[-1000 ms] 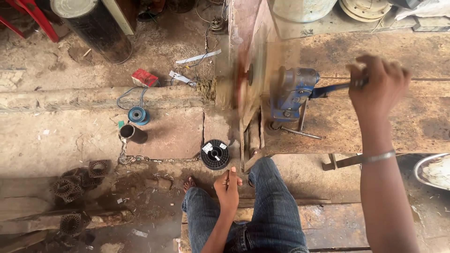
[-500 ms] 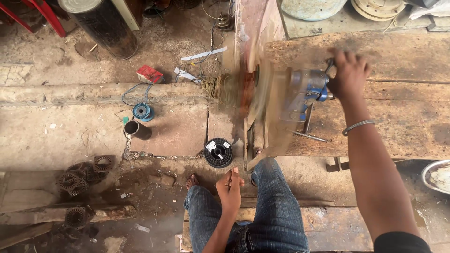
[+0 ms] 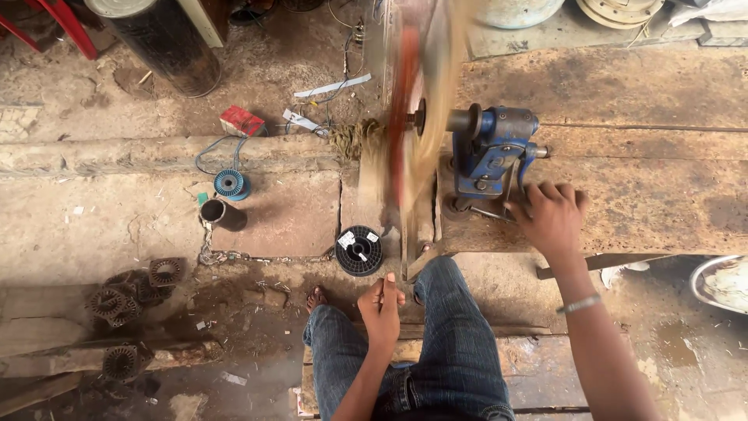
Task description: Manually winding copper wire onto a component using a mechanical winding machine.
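**Desk:** Across the front edge of the wooden workbench (image 3: 662,210), head view — what do the hands do?

**Photographer:** The right hand (image 3: 549,218) lies on the bench top just right of the blue hand-cranked winder (image 3: 492,152), fingers curled over the thin metal crank (image 3: 487,212) at the machine's base. Whether they fully clamp it, I cannot tell. A silver bangle (image 3: 580,304) rings that wrist.

**Desk:** And the left?

**Photographer:** The left hand (image 3: 382,308) hovers over the knees, well apart from the right, thumb and fingers pinched together as if on a fine strand; no wire shows clearly between them.

**Desk:** Where is the work itself?

**Photographer:** A blurred, spinning reddish-brown form (image 3: 413,132) sits on the winder's shaft, off the bench's left edge. Below it a black spool (image 3: 359,251) stands on the concrete floor (image 3: 117,226), just ahead of the person's jeans-clad legs (image 3: 460,343).

**Desk:** Surroundings?

**Photographer:** A blue spool (image 3: 230,184) and a dark metal cup (image 3: 221,214) rest farther left, near a small red box (image 3: 241,121). Rusty stator cores (image 3: 128,300) cluster toward the lower-left corner. A metal bowl (image 3: 721,282) sits beyond the bench's right front.
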